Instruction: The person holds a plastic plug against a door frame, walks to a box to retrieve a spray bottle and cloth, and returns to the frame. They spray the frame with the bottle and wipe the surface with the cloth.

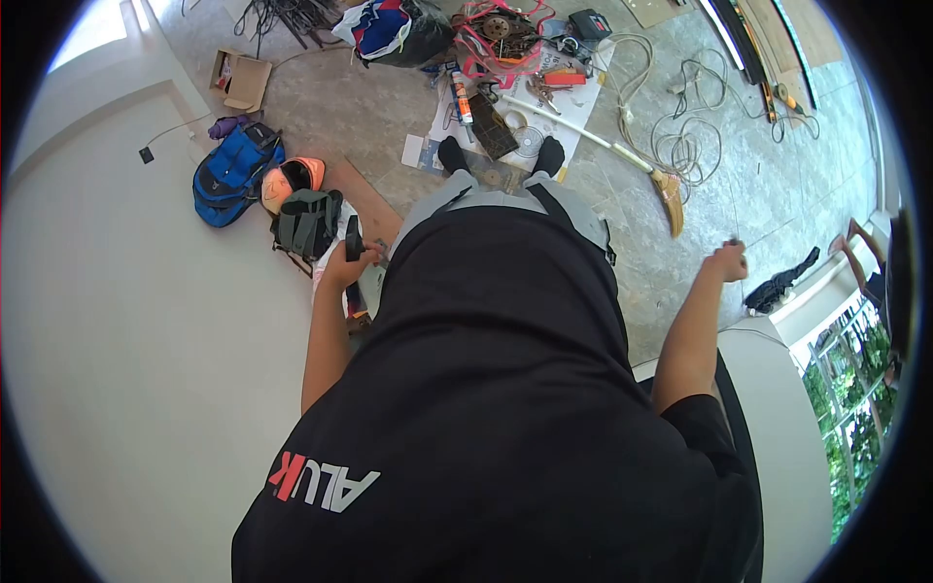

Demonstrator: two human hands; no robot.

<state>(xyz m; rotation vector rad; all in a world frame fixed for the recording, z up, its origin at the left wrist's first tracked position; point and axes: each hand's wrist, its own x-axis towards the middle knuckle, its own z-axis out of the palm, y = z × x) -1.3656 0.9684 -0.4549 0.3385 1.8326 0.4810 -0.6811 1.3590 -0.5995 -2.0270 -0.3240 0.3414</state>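
My left hand [346, 266] is at my left hip, its fingers closed around a black object [353, 237] that looks narrow and upright from here; its kind does not show clearly. Close beyond that hand lies a dark grey-green bag [308, 222]. My right hand [727, 262] is held out to the right above the tiled floor, fingers curled in. A small dark spot shows at its fingertips, and I cannot tell what is in it. The nearest thing to the right hand is a black cloth bundle [780, 282] on the floor.
Around my feet lie a sealant tube [461, 97], a broom [622, 153], a red box [565, 79] and coiled rope [680, 146]. A blue backpack [236, 173], an orange cap [290, 182] and an open cardboard box [241, 82] sit left. Another person's arm [855, 255] shows at far right.
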